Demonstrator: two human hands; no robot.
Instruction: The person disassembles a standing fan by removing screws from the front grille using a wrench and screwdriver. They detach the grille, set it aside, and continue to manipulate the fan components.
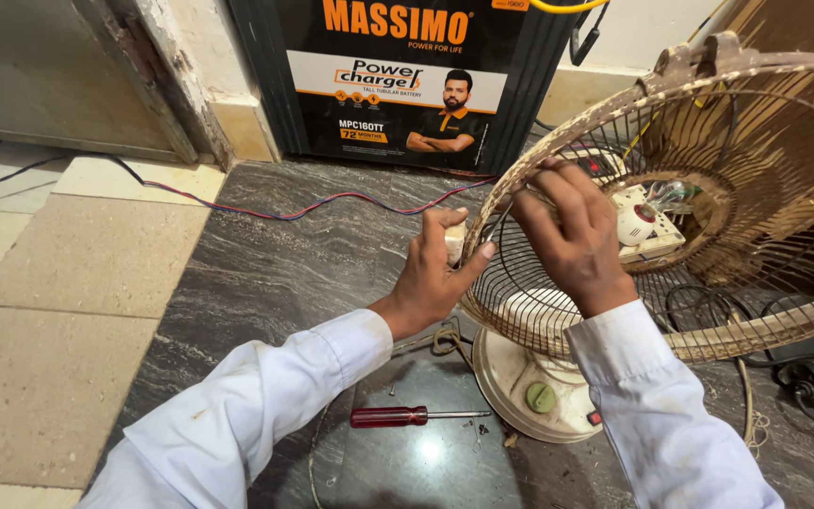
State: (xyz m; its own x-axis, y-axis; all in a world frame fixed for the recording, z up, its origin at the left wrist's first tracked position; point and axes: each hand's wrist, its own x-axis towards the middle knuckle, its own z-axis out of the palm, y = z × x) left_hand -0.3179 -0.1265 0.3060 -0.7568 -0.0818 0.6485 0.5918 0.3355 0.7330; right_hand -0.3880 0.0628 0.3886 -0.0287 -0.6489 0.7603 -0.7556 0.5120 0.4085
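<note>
— While the left hand (435,269) pinches the rim of the fan guard (671,203) between thumb and curled fingers, what is the right hand (572,236) doing?

— It reaches through the wires from inside, fingers closed on the same stretch of rim, just beside the left. The guard stands tilted over the cream fan base (531,382) on the dark stone floor (275,273).

— How should that grip be handled?

— I'd judge both hands should stay close together on the rim, so the thin wires don't bend, and work the edge evenly rather than twist one side.

— Anything nearby worth minding?

— A red-handled screwdriver (407,416) lies on the floor below the forearms, with small screws (476,429) by its tip; a large black battery (407,80) stands behind.
</note>
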